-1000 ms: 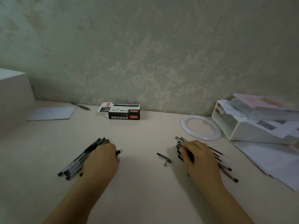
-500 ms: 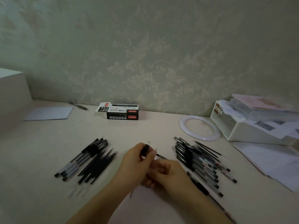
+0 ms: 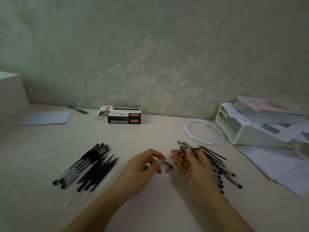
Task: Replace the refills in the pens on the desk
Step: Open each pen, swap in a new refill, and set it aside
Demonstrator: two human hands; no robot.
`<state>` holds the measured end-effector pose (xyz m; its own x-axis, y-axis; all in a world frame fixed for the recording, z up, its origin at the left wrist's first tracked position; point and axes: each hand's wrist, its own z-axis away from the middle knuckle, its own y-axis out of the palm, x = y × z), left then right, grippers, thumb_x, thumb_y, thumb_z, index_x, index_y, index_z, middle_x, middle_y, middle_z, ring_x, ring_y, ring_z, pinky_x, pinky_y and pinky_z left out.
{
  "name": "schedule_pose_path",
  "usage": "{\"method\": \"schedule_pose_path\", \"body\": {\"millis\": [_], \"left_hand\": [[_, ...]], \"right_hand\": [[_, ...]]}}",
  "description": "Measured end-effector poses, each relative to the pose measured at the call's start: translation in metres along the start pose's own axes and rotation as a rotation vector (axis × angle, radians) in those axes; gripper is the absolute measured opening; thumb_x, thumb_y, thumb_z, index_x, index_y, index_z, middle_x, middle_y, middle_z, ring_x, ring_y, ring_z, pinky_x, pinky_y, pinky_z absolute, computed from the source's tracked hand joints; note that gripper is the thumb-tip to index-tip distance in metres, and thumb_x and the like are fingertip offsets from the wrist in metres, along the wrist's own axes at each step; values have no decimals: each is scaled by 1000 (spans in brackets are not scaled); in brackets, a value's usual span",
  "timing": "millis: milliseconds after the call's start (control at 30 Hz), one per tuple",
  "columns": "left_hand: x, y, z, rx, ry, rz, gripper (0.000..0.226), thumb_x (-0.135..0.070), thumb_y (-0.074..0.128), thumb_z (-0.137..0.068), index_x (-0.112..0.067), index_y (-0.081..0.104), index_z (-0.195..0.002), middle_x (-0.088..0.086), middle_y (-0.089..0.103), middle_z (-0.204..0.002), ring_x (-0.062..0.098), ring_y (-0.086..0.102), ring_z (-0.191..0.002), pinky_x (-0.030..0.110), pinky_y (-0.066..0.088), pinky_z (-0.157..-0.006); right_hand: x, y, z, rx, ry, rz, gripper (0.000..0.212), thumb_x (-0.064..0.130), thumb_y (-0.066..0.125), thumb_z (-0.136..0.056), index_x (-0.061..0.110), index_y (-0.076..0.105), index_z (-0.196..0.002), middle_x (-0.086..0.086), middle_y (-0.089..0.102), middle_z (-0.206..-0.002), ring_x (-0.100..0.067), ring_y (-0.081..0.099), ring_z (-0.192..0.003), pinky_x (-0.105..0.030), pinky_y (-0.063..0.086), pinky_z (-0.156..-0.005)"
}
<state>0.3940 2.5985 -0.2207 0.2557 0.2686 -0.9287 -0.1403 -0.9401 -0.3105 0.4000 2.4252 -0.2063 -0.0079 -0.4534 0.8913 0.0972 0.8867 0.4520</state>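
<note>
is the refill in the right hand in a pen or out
Out: the right hand pinches a bare thin refill, with no barrel around it.

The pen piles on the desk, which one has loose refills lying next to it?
The left pile: a row of thin black refills lies along its right side. The right pile sits partly hidden behind the right hand.

Refill (image 3: 189,150) in right hand (image 3: 192,163)
</note>
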Motion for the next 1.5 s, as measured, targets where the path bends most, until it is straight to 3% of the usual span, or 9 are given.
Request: {"method": "schedule_pose_path", "body": {"millis": [300,467,567,667,900,1000,1133,1267,1500], "left_hand": [[-2,-1,2,8,46,12,11,-28,58,-95,-37,64,-93,-3,69,-79,25,47,-61,35,41,-57],[-2,1,3,28,47,4,10,-29,58,-95,-38,61,-99,-2,69,-80,38,56,-69,47,48,-62],[0,0,3,16,52,20,15,-29,58,-95,-40,54,-105,-3,69,-80,37,57,-71,38,45,-61],[1,-3,2,-5,58,2,21,-29,56,-95,-43,51,-109,-5,68,-79,28,54,-66,29,44,-60],[3,-4,0,-22,50,-36,22,-25,56,-96,-43,58,-108,-5,66,-77,29,49,-64,35,44,-58],[4,-4,0,-14,41,-76,21,-24,56,-96,-43,61,-105,-7,65,-75,23,47,-60,29,42,-54],[7,-5,2,-7,51,-236,21,-26,54,-96,-46,59,-102,-10,64,-76,6,46,-52,23,42,-51],[7,-5,3,25,74,-258,21,-28,54,-96,-47,58,-102,-10,64,-78,5,45,-51,20,41,-51],[7,-5,1,51,96,-269,22,-28,55,-95,-49,57,-103,-12,65,-78,5,46,-50,16,40,-50]], "right_hand": [[-3,-4,-3,77,-23,110,16,13,44,-103,1,55,-101,-17,75,-89,-23,74,-74,-23,58,-63],[-2,-5,-1,182,-198,668,16,20,65,-92,27,72,-80,5,73,-76,-4,65,-65,-16,51,-63],[-5,-1,5,298,-260,850,13,31,66,-91,30,72,-80,9,71,-77,-4,63,-69,-12,47,-65],[-1,-3,6,254,-328,925,8,37,70,-86,30,70,-84,11,69,-77,-1,60,-66,-12,45,-62],[-3,-12,3,264,-436,1237,12,29,80,-78,22,74,-86,9,61,-78,-1,54,-72,-13,44,-65],[-8,-13,2,323,-461,1332,8,26,76,-83,20,74,-89,9,61,-82,-2,54,-70,-10,42,-68],[-5,-13,1,210,-419,1062,9,15,70,-88,22,69,-82,8,68,-74,-2,62,-72,-11,47,-68],[2,-11,-1,150,-254,668,11,10,69,-89,19,71,-83,-2,72,-73,-8,64,-63,-18,53,-62],[-2,-7,-1,255,-233,606,14,5,68,-88,17,73,-83,-2,72,-71,-6,62,-61,-17,51,-60]]}}
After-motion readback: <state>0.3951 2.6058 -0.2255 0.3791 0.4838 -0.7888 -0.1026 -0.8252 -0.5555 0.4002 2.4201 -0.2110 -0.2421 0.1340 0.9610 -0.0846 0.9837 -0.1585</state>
